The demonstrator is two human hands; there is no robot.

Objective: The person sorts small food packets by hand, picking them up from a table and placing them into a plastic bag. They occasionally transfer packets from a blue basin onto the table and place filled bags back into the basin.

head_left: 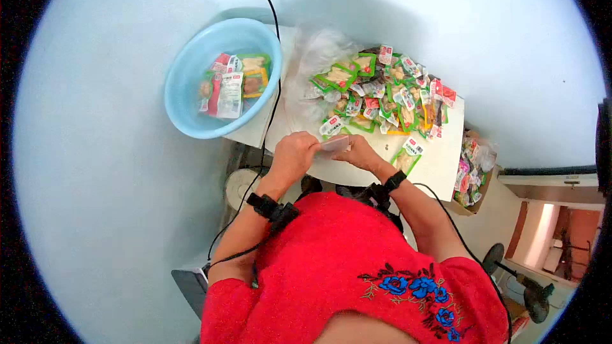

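Note:
My left hand (294,156) is closed on one end of a small clear packet (334,145) at the table's front edge. The fingers of my right hand (359,152) grip the packet's other end. Beyond my hands lies a heap of small food packets (395,99) with green, red and white labels on the white table (440,175). One green-edged packet (407,155) lies apart, to the right of my right hand. At the upper left, a light blue basin (175,99) holds several packets (229,94).
A clear plastic bag (312,57) lies between basin and heap. A black cable (274,19) runs down past the basin. On the right, a cardboard box (475,207) of packets stands beside the table. Below the basin is a round white lid (242,188).

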